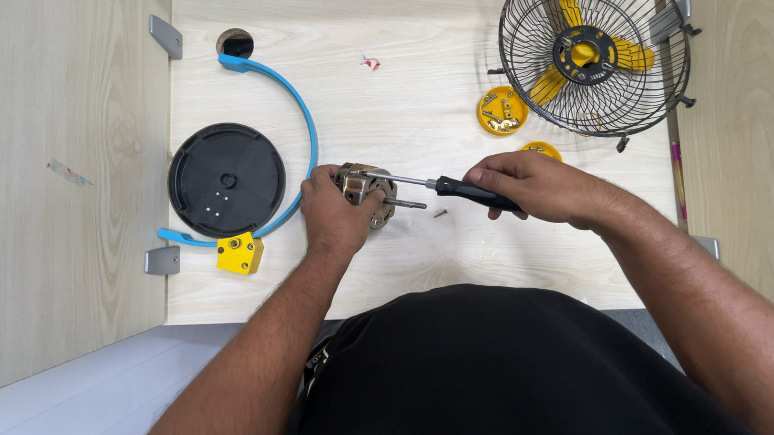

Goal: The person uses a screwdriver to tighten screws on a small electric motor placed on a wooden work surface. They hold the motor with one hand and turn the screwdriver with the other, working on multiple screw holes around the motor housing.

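L hand (334, 212) clamps small metal fan motor (367, 192); R hand (536, 185) grips black-handled screwdriver (442, 187), tip at motor's 12 o'clock. Keep shaft square w/ screw.

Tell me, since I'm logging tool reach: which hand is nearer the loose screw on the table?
Right. The right hand is just right of the screw, apart; the left hand is farther left, holding the motor.

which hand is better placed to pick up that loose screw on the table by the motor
Probably the right hand: the loose screw lies just below its screwdriver, while the left hand grips the motor.
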